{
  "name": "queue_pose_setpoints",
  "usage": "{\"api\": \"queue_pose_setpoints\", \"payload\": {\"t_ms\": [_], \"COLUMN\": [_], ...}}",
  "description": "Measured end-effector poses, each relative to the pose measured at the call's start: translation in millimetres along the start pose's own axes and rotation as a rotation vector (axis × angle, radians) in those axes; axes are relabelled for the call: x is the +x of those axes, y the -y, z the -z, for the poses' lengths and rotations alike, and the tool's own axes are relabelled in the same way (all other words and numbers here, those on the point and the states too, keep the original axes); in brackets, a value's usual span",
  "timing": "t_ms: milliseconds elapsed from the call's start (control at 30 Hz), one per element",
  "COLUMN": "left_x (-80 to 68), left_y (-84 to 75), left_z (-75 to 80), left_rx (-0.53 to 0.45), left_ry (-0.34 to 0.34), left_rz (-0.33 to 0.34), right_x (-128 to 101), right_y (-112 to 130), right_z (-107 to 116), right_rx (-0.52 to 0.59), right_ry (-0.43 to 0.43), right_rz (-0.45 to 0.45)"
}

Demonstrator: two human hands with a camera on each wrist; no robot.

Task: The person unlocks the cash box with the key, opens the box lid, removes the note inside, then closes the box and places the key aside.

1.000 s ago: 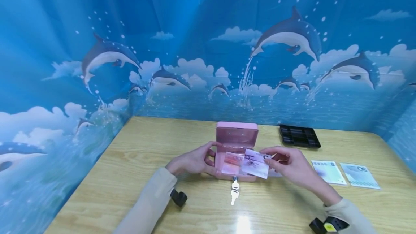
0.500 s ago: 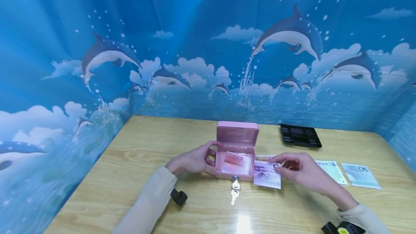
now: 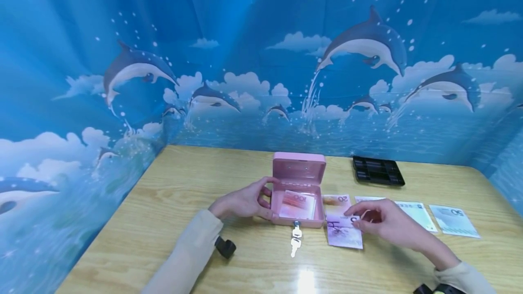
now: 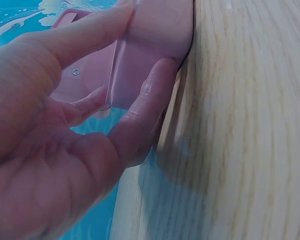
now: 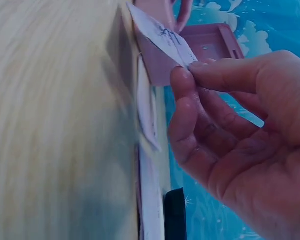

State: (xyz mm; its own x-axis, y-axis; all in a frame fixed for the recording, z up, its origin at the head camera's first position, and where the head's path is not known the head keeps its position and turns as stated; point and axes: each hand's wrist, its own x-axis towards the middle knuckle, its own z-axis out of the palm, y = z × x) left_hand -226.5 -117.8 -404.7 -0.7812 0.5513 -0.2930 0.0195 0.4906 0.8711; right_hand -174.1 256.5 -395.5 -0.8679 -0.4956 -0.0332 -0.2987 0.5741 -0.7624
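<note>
A small pink cash box stands on the table with its lid raised. Inside lies a reddish 100 banknote. My left hand grips the box's left side, thumb near the front and forefinger by the hinge; in the left wrist view the fingertips press the pink wall. Keys hang from the front lock. To the box's right, my right hand pinches a purple banknote marked 5 between thumb and forefinger. That note is tilted, overlapping a purple 20 banknote in the head view.
A black compartment tray lies at the back right of the wooden table. Further right are a pale green banknote and a 50 banknote. Another note is partly hidden behind my right hand. A dolphin-printed curtain surrounds the table.
My right hand has carried the purple 5 banknote from over the box to the right and toward me, uncovering the 100 and 20 notes. The left hand has stayed on the box.
</note>
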Motion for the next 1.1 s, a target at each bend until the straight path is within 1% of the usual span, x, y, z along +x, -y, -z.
{"api": "queue_pose_setpoints", "payload": {"t_ms": [100,233,400,567,733,800,967,1100], "left_x": [0.1,0.0,-0.4,-0.6,-0.8,-0.7,0.2,0.1], "left_y": [0.5,0.8,0.1,-1.4,-2.4,-2.1,-0.5,-0.6], "left_z": [-0.2,-0.3,-0.7,-1.5,-1.9,-1.7,-1.4,-1.5], "left_rx": [-0.009,-0.023,-0.019,-0.005,-0.013,-0.016,-0.020,-0.026], "left_ry": [0.003,0.007,0.004,-0.005,-0.008,-0.008,-0.008,-0.005], "left_rz": [-0.005,-0.010,0.000,0.014,0.018,0.016,0.016,0.014], "right_x": [0,1,3,5,5,5,8,14], "right_y": [-4,-8,-10,-12,-9,-6,0,9], "right_z": [-3,-7,-14,-19,-18,-16,-17,-21], "right_rx": [-0.028,-0.096,-0.214,-0.310,-0.403,-0.418,-0.389,-0.328], "right_ry": [0.021,0.033,0.023,-0.032,-0.060,-0.059,-0.129,-0.184], "right_rz": [-0.003,0.018,0.103,0.200,0.159,0.134,0.194,0.222]}}
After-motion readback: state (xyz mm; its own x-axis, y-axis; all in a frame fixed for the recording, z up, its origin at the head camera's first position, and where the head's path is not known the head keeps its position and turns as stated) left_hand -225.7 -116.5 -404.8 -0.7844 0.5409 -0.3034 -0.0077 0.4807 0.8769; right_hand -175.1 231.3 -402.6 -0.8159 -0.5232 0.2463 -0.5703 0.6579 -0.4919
